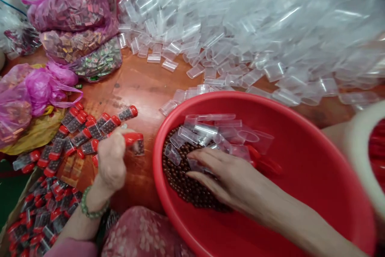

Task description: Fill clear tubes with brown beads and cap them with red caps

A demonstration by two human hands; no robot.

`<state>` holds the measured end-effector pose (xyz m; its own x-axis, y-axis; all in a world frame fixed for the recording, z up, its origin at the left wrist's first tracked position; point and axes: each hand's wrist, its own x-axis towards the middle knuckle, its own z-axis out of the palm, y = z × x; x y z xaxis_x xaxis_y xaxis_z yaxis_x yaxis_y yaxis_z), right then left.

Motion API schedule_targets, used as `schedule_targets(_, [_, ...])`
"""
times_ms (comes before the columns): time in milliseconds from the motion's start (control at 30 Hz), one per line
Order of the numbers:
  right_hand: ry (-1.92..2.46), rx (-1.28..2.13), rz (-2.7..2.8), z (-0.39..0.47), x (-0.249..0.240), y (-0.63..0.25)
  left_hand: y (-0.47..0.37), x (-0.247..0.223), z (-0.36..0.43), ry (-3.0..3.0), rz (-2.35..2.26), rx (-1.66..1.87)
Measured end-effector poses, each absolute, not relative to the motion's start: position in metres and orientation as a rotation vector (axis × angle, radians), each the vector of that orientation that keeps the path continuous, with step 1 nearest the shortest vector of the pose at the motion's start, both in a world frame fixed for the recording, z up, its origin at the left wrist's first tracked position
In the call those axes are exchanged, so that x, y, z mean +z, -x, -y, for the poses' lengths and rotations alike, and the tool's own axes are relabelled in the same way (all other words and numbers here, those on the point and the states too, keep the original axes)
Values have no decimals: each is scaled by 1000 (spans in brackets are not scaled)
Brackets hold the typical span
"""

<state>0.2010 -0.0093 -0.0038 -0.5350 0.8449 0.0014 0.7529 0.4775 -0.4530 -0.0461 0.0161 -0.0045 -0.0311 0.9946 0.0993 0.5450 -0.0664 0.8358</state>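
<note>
My left hand (112, 160) is closed around a small clear tube (138, 146) with a red cap and dark contents, held above the wooden table. Inside the big red basin (270, 106), my right hand (222, 173) reaches down to a heap of shiny brown beads (186, 187). A clear plastic tube (195, 165) shows partly between its thumb and fingers; the rest is hidden behind the hand. More loose clear tubes (207, 130) lie on the beads, and red pieces (267, 162) rest beside them.
Filled red-capped tubes (86, 130) lie on the table at left, and more fill a box (45, 217) below. Pink bags (69, 8) of small pieces stand behind. A large pile of clear tubes (240, 40) spreads across the back. A white-rimmed container (357, 140) stands at right.
</note>
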Motion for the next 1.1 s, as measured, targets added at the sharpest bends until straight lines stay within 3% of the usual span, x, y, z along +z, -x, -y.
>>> schedule_targets(100, [1617, 773, 2565, -9, -24, -186, 80, -28, -44, -1885, -1819, 1053])
schedule_targets(267, [1812, 839, 2465, -19, -39, -166, 107, -45, -67, -2174, -2028, 838])
schedule_targets(500, [1693, 1157, 2144, -7, -11, -193, 42, -15, -29, -1960, -1359, 917])
schedule_targets(600, [1684, 1202, 2277, 16, 5, -216, 13, -19, -17, -1970, -1158, 872])
schedule_targets(733, [1920, 833, 2850, 48, -5, -228, -1, -33, -15, -2004, -1142, 854])
schedule_targets(867, [2058, 390, 3022, 57, -30, -217, 0, -35, -16, -2044, -1161, 854])
schedule_targets(1100, [1745, 539, 3093, 39, -41, -203, 0, -36, -12, -2026, -1184, 849])
